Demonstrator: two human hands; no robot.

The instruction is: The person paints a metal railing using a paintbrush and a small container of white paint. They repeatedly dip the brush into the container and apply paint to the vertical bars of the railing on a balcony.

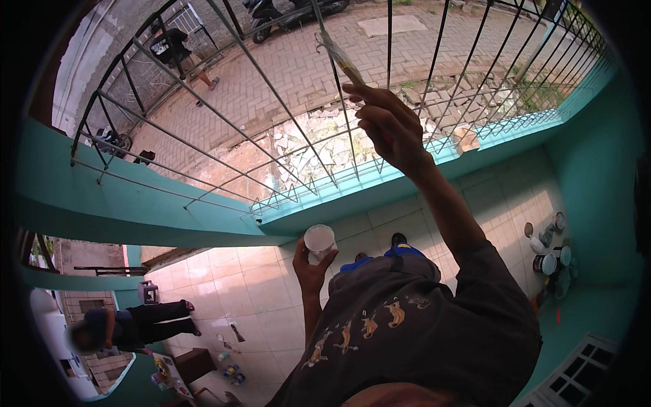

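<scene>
My right hand (390, 129) is raised with the arm stretched out, its fingers closed on the handle end of a slim paintbrush (344, 62). The brush points up and away, its tip overlapping a dark bar of the metal railing (390, 47); whether it touches the bar I cannot tell. Lower down and closer to my body, my left hand (312, 271) is wrapped round a small white plastic cup (320, 239). The cup is upright with its mouth facing up, and its inside looks pale.
A turquoise wall ledge (407, 163) carries the railing, with a small block (466, 140) on it. Paint buckets (544, 264) stand on the tiles at right. One person (132, 325) stands at lower left, another (178, 53) beyond the railing near a parked motorbike (288, 17).
</scene>
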